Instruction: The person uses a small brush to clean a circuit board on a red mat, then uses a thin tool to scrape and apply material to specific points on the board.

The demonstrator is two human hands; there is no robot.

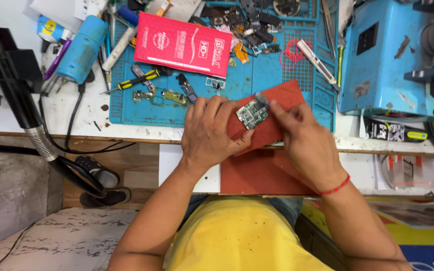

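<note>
A small green circuit board [251, 114] lies on a red rubber pad [282, 100] at the front edge of the bench. My left hand [211, 131] rests flat on the pad, its fingertips pressed against the board's left side. My right hand [302, 138] pinches a thin, blurred tool [261, 97] whose tip touches the board's upper right corner. A red thread bracelet circles my right wrist.
A blue work mat [257, 75] carries a red flat package [183, 43], loose phone parts [249, 25], green board strips [159, 96] and a yellow-handled screwdriver [136, 80]. A blue machine [388, 55] stands right, a blue cylinder tool [82, 48] left, a black hose [36, 135] beside it.
</note>
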